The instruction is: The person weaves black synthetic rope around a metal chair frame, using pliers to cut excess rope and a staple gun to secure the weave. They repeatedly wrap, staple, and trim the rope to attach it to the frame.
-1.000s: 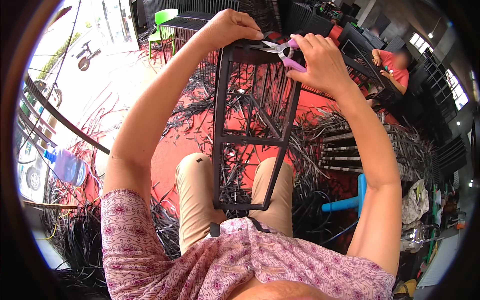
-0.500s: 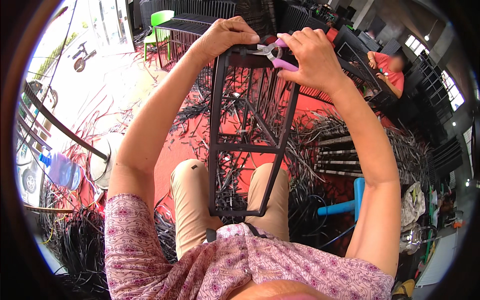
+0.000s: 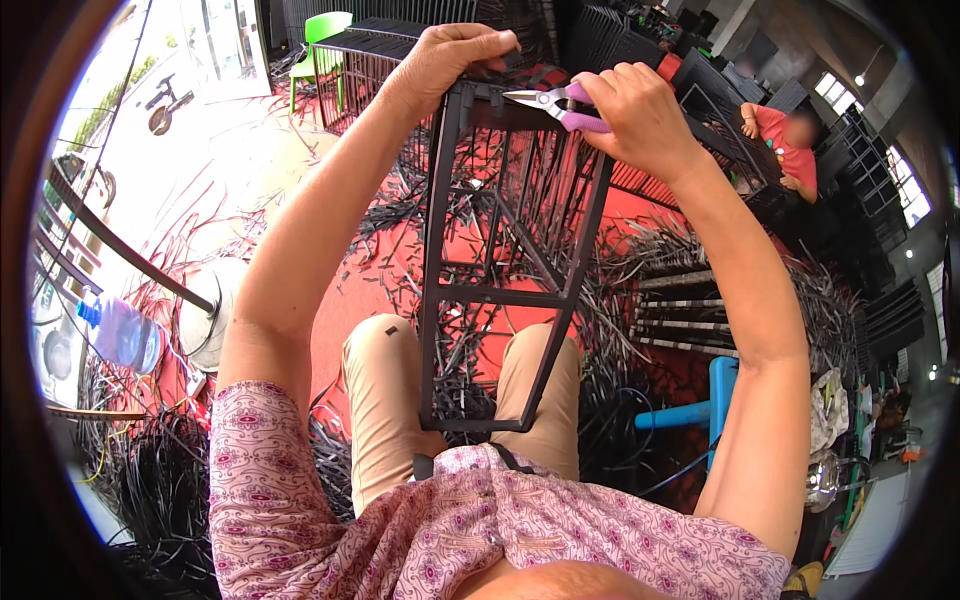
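A black metal frame [image 3: 500,296] with a crossbar stands between my knees, its narrow lower end against my lap. At its upper left corner my left hand [image 3: 455,65] is closed in a pinch, with a short dark strip [image 3: 511,59] showing by the thumb and fingertips. My right hand [image 3: 645,118] grips a pair of pliers [image 3: 552,102] with pink-purple handles. Their pale pointed jaws point left, just over the top bar of the frame, near the black strip wound at its corner. The handles stand slightly apart.
Black strip scraps cover the red floor [image 3: 370,285]. A blue stool-like piece [image 3: 690,412] stands by my right elbow, and a bundle of dark slats [image 3: 685,310] lies beyond it. At far left are a water jug [image 3: 125,335] and a green chair [image 3: 322,45]. A co-worker [image 3: 785,140] sits at far right.
My left hand has lifted a little off the frame's corner. The pliers have shifted slightly right with my right hand, and their jaws now show in full. The co-worker's arm has dropped.
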A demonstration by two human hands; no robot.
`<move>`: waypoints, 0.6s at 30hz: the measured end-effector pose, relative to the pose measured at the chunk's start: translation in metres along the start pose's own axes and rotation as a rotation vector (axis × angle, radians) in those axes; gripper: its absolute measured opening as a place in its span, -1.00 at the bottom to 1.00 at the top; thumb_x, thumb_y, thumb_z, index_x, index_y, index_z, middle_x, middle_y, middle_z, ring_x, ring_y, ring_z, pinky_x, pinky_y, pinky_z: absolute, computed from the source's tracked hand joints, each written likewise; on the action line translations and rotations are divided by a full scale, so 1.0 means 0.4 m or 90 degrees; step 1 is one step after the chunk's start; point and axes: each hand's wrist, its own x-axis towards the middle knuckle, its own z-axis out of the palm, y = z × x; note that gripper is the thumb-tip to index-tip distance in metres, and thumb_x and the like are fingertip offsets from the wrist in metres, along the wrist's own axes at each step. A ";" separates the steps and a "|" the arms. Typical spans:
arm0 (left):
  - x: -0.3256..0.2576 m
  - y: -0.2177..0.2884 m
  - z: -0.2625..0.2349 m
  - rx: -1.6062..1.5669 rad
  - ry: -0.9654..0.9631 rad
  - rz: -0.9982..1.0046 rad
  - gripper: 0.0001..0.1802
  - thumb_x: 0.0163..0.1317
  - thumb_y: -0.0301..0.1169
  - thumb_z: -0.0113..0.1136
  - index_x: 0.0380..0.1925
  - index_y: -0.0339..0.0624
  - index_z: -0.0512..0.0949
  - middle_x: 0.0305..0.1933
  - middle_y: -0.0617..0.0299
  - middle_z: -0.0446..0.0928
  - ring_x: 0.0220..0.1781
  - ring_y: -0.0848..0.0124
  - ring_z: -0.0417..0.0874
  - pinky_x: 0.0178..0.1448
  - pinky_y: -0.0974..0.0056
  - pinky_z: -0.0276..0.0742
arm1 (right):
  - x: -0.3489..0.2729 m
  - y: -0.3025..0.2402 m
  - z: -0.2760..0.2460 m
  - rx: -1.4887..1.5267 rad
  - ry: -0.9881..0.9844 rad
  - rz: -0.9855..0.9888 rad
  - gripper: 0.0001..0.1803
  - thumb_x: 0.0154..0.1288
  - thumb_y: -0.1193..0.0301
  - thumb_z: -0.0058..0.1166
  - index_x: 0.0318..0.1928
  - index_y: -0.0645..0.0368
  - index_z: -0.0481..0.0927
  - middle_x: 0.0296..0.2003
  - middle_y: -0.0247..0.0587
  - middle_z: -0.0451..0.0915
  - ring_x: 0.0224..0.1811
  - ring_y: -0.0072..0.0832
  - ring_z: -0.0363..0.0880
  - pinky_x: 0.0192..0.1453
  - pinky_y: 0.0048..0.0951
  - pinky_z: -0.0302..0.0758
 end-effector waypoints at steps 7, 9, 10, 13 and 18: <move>-0.063 0.013 -0.231 0.554 0.286 0.126 -0.34 0.22 -0.05 0.50 0.17 -0.27 0.62 0.03 0.09 0.65 0.05 0.23 0.68 0.21 0.13 0.58 | -0.055 -0.037 -0.119 0.148 0.109 0.221 -0.08 0.07 -0.05 0.46 0.30 0.27 0.45 0.02 -0.04 0.63 0.10 -0.09 0.59 0.23 -0.12 0.48; -0.100 0.027 -0.229 0.920 0.411 0.286 -0.22 0.16 -0.03 0.52 0.31 -0.17 0.53 0.25 0.00 0.53 0.23 0.07 0.59 0.31 0.04 0.52 | -0.070 -0.030 -0.137 0.190 0.175 0.253 -0.08 0.09 -0.03 0.46 0.32 0.31 0.44 0.07 0.04 0.61 0.12 -0.07 0.60 0.25 -0.13 0.48; -0.123 0.035 -0.175 0.952 0.424 0.448 -0.20 0.15 -0.03 0.51 0.35 -0.10 0.50 0.34 -0.04 0.45 0.30 0.00 0.54 0.34 0.01 0.48 | -0.092 -0.031 -0.144 0.200 0.179 0.286 -0.07 0.08 -0.01 0.47 0.32 0.32 0.44 0.09 0.05 0.61 0.13 -0.05 0.60 0.27 -0.12 0.48; -0.199 0.061 -0.026 0.840 0.196 0.461 -0.12 0.02 0.12 0.53 0.27 -0.12 0.50 0.26 0.02 0.49 0.35 0.05 0.45 0.46 0.02 0.27 | -0.076 -0.048 -0.155 0.150 0.148 0.234 -0.08 0.07 -0.01 0.48 0.32 0.28 0.44 0.07 0.01 0.61 0.12 -0.07 0.61 0.25 -0.12 0.48; -0.196 0.032 0.039 0.907 0.054 0.463 -0.23 0.00 -0.02 0.55 0.17 -0.16 0.52 0.07 0.08 0.53 0.16 0.07 0.55 0.29 0.06 0.41 | -0.043 -0.088 -0.104 0.038 0.042 0.171 -0.03 -0.02 0.04 0.49 0.37 0.21 0.40 0.10 -0.20 0.56 0.20 -0.19 0.51 0.36 -0.13 0.31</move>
